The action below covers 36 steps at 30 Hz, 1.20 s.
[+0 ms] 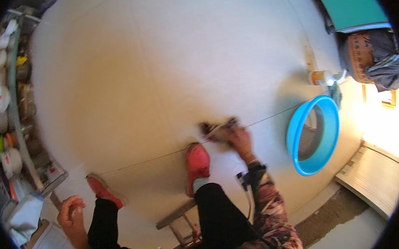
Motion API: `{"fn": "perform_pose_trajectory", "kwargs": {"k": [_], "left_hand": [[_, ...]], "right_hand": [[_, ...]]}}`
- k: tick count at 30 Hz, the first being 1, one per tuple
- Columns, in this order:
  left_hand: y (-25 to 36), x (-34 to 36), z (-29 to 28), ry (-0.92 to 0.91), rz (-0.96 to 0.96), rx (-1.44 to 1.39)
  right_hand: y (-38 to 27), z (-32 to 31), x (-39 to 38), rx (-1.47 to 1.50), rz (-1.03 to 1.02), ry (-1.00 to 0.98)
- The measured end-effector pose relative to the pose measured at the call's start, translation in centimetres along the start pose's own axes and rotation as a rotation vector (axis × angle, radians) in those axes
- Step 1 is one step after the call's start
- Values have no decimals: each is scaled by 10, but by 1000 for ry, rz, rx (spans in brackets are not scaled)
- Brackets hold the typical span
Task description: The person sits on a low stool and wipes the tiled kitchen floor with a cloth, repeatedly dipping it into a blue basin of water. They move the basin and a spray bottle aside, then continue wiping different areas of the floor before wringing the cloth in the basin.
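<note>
My right hand [240, 142] is closed on a crumpled dark-and-pale cloth [214, 130] and presses it on the pale floor [132, 86], just beyond the toe of my right red shoe [197, 164]. The cloth and fingers are slightly blurred. At the lower left, my left hand [72, 217] hangs beside my left knee, its fingers loosely curved and apart with nothing in them. To the right of the cloth stands a round blue basin [295, 136] containing murky greyish water [310, 133].
A white bottle with an orange label [321, 78] lies beyond the basin. Shelves [15, 110] with bowls and other kitchenware line the left side. A small wooden stool [178, 221] is under me. Bags and a carton [359, 57] sit at the far right, near a bright doorway [382, 120].
</note>
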<state>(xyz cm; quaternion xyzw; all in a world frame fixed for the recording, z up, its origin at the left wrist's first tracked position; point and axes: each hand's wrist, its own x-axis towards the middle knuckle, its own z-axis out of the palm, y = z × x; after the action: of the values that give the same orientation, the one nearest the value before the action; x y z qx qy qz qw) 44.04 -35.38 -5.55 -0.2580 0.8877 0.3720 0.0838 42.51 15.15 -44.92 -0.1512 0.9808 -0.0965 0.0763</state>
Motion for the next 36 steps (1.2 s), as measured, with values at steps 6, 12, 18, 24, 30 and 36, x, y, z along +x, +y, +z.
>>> {"fn": "perform_pose_trajectory", "kwargs": {"k": [6, 12, 18, 24, 30, 36], "left_hand": [[15, -53, -27, 117, 192, 60], [54, -85, -56, 60, 152, 162], [-39, -77, -165, 305, 213, 319], [-249, -45, -193, 443, -119, -429], [-390, -51, -128, 405, -381, -733], [-448, -76, -75, 459, -471, -908]], "right_hand": [[143, -28, 23, -163, 608, 177], [99, -32, 83, 34, 631, 181], [-13, -24, 109, 28, 308, -62], [-228, -2, 127, 3, 164, -421], [-474, 72, 138, 183, -370, -282], [-730, 121, 144, -280, -740, -93]]}}
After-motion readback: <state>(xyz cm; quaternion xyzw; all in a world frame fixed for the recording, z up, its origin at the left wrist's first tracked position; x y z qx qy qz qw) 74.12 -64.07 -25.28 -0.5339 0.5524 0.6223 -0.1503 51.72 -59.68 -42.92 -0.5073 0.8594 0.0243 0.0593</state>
